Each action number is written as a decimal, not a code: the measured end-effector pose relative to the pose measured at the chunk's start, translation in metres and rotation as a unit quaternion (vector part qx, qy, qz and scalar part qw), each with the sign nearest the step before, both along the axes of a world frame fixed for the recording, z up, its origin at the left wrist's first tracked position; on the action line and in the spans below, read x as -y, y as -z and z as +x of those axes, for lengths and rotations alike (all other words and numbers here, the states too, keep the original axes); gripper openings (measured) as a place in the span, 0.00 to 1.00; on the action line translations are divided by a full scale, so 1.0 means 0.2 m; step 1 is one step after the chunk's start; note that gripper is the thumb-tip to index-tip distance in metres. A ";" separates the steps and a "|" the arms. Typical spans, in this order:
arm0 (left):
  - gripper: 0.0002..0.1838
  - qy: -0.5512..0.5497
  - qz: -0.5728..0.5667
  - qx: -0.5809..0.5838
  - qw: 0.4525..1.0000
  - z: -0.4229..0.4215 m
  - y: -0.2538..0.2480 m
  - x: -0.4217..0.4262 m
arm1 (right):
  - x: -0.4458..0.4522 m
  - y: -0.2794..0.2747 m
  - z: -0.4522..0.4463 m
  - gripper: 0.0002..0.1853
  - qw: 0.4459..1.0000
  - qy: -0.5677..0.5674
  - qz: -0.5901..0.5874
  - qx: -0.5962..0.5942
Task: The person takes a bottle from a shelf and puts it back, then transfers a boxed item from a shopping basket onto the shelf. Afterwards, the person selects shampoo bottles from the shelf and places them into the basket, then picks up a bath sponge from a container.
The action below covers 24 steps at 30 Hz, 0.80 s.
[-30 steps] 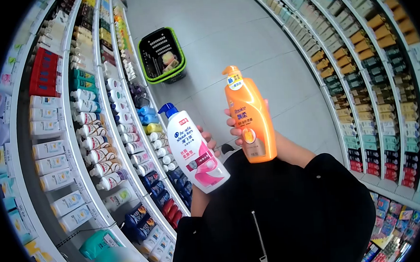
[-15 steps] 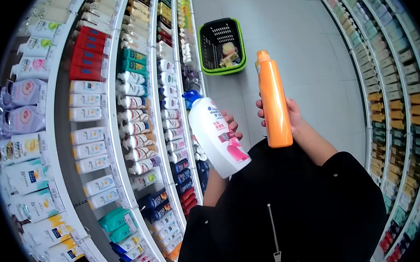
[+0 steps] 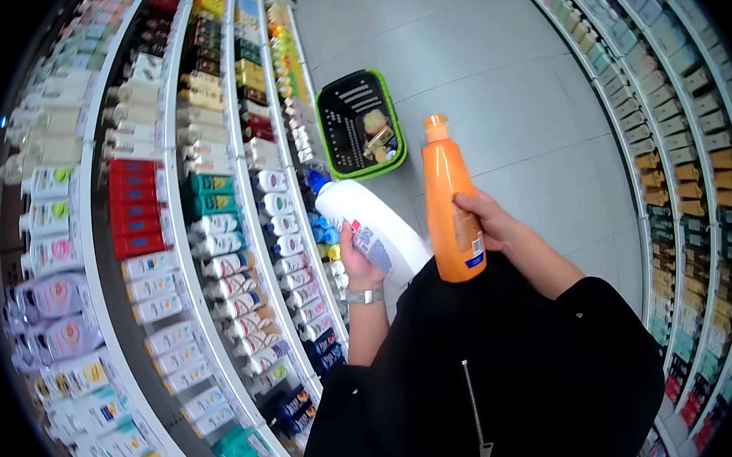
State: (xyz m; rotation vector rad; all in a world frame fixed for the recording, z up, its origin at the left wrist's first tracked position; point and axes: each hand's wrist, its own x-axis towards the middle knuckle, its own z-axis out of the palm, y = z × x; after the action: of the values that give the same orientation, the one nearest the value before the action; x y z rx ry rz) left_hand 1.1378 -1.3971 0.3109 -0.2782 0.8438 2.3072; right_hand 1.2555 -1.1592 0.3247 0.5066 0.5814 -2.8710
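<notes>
My left hand is closed around a white shampoo bottle with a blue cap. The bottle leans with its cap to the upper left, and its back label faces up. In my right hand is an orange bottle with an orange cap, nearly upright in view. Its label and barcode show near the base, and my thumb lies across its side. The two bottles are side by side in front of my body, their lower ends close together.
A black shopping basket with a green rim stands on the grey floor, with a few items inside. Shelves of bottles line the left side. More stocked shelves run along the right.
Both bottles have been turned, so their back labels now show instead of the white one's front and the orange one's plain side. The view has shifted, and the basket appears lower and further left.
</notes>
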 end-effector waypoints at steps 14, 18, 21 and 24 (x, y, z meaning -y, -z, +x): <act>0.24 -0.028 -0.109 -0.047 0.993 -0.67 0.18 -0.21 | -0.41 -0.03 -0.77 0.28 0.983 0.095 0.151 0.039; 0.24 -0.051 -0.199 -0.132 0.970 -0.99 0.18 -0.36 | -0.54 0.03 -1.21 0.28 0.961 0.050 0.272 0.023; 0.27 -0.043 -0.257 -0.164 0.951 -1.20 0.10 -0.42 | -0.58 -0.01 -1.46 0.28 0.933 0.049 0.356 -0.003; 0.32 -0.007 -0.301 -0.192 0.934 -1.42 0.07 -0.43 | -0.61 -0.08 -1.70 0.27 0.901 0.069 0.427 0.003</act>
State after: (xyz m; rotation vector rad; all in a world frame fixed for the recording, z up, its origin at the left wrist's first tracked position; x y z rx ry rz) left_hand 0.8537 -1.3104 0.2973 -0.0869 1.7515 2.0860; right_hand 0.9148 -1.0363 0.3408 0.6720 1.8823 -2.5846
